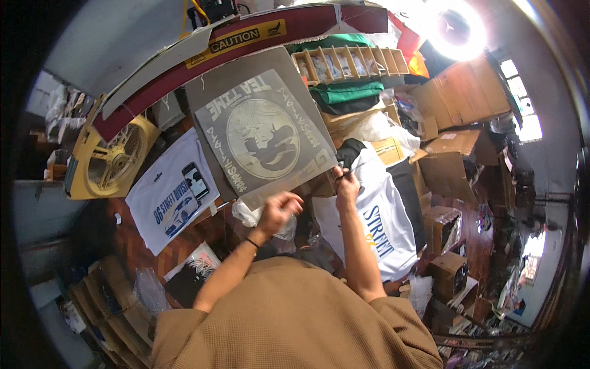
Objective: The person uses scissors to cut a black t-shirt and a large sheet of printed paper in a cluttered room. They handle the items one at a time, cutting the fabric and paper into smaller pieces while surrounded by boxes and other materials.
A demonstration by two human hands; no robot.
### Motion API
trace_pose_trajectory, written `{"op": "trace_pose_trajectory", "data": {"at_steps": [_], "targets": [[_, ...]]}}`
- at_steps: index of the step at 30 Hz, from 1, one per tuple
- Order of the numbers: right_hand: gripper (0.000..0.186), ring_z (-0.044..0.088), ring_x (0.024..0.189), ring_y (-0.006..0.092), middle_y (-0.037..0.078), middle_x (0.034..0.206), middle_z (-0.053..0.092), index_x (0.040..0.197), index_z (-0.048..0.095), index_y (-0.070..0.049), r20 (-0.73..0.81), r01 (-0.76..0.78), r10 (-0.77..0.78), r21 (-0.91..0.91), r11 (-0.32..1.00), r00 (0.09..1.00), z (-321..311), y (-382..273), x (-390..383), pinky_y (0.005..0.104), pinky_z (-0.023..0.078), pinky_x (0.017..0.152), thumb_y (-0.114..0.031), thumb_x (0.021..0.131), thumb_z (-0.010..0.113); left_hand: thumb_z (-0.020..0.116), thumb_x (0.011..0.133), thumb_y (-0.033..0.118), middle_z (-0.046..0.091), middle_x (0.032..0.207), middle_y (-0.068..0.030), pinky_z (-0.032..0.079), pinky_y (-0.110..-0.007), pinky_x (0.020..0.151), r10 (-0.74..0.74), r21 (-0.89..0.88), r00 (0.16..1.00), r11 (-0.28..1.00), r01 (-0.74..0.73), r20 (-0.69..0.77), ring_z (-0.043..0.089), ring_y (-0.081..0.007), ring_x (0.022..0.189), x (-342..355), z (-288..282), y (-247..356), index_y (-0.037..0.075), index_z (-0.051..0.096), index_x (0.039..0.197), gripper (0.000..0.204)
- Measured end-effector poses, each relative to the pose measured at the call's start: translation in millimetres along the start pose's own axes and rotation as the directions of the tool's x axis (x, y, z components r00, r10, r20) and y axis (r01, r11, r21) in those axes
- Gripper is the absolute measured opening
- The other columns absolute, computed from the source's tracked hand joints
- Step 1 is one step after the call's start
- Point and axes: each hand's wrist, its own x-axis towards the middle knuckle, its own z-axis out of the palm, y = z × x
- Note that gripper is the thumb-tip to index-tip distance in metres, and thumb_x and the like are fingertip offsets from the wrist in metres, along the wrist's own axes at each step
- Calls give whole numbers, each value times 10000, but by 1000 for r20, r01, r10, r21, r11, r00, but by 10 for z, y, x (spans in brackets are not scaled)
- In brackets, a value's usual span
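A translucent film sheet [261,132] with a pale round figure print and mirrored lettering lies on a grey flat board [203,92]. My left hand [281,212] hovers at the sheet's near edge, fingers curled and smeared by motion. At the near right corner of the sheet, my right hand [348,186] is closed around a small dark thing that I cannot make out. Just beyond that hand is a bunched black cloth [350,150]. A white printed shirt [381,218] spreads out to its right. To the left, a phone [195,181] rests on another white printed shirt [163,203].
A maroon and grey beam [246,40] with a yellow warning label overhangs the board's far side. A yellow fan [117,154] stands at left. Beyond the board is a divided wooden rack [350,63]. Cardboard boxes [464,89] crowd the right; more cartons [114,295] stand at lower left.
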Motion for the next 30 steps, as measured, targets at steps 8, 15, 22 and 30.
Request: {"op": "trace_pose_trajectory", "data": {"at_steps": [8, 15, 22, 30], "targets": [[193, 506, 616, 71, -37, 742, 610, 803, 668, -52, 59, -104, 113, -149, 983, 992, -78, 95, 47, 251, 395, 580, -85, 749, 851, 731, 909, 376, 662, 1123, -49, 523, -376, 885, -479, -851, 874, 491, 187, -84, 627, -202, 1003, 3, 439, -892, 106, 558, 1248, 466], [178, 515, 608, 56, -37, 732, 613, 851, 640, -112, 288, -194, 251, -212, 958, 924, -483, 84, -472, 214, 388, 565, -157, 831, 811, 743, 898, 358, 668, 996, 21, 431, -318, 808, -428, -671, 582, 678, -300, -692, 595, -128, 905, 18, 299, -619, 122, 656, 1081, 311], [445, 511, 616, 86, -13, 680, 582, 855, 610, -105, 494, -225, 426, -415, 882, 758, -1199, 14, -675, 250, 382, 574, -528, 981, 546, 736, 917, 210, 706, 898, -33, 545, -235, 643, -419, -651, 763, 759, -3, -492, 686, -134, 776, 61, 889, -734, 80, 663, 971, 159], [423, 525, 713, 123, 26, 740, 573, 841, 557, -20, 615, 139, 457, -680, 720, 642, -1393, -151, -1127, 287, 423, 640, -412, 999, 563, 765, 896, 237, 705, 825, -13, 523, -207, 615, -430, -528, 742, 841, 121, -515, 631, -77, 666, 266, 1209, -818, 74, 713, 894, 171]]}}
